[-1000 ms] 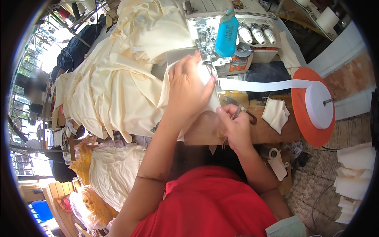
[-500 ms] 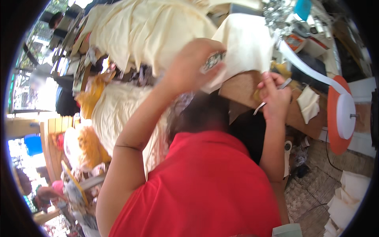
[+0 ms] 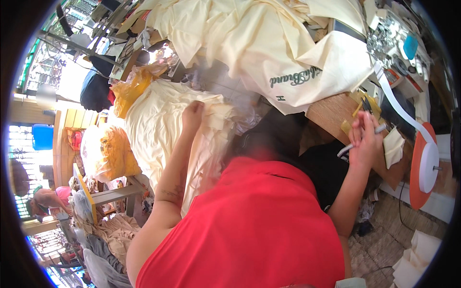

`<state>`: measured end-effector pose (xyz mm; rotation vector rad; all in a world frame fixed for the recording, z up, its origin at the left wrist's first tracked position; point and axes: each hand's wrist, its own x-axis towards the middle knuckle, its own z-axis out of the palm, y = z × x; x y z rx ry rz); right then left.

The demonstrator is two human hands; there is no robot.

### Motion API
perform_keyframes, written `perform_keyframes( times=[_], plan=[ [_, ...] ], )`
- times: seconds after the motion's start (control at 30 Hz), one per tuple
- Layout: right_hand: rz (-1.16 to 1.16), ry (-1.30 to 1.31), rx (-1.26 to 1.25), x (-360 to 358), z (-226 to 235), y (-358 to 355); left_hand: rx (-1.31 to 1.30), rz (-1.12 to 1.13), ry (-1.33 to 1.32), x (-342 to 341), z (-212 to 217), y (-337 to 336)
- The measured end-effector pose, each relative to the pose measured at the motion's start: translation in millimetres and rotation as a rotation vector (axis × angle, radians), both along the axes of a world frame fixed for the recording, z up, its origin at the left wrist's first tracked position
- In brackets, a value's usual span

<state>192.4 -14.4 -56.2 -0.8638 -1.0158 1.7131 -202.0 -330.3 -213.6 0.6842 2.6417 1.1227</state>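
The left hand (image 3: 193,115), fingers curled, is at a heap of cream cloth (image 3: 153,113), thin and finely creased, left of the brown table (image 3: 329,109); whether it pinches a fold is hard to tell. The right hand (image 3: 366,139) grasps a slim grey tool (image 3: 344,151) near a smoother cream sheet (image 3: 254,45) with dark green print.

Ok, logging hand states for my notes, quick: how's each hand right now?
Left hand: closed, over the cream fabric pile; whether gripping it, unclear.
Right hand: closed around a slim metal tool.
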Motion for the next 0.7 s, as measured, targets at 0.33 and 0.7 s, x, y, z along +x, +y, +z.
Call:
perform_keyframes(
  times=[0.33,0.7],
  plan=[
    [0.590,-0.466,0.628,-49.5,33.7,-100.3,0.120,-0.895,-0.173,153.8,213.7,101.0],
    [0.126,-0.530,0.706,46.6,65.3,-71.7,-0.002,-0.275,0.558,63.3,200.6,48.1]
  ],
)
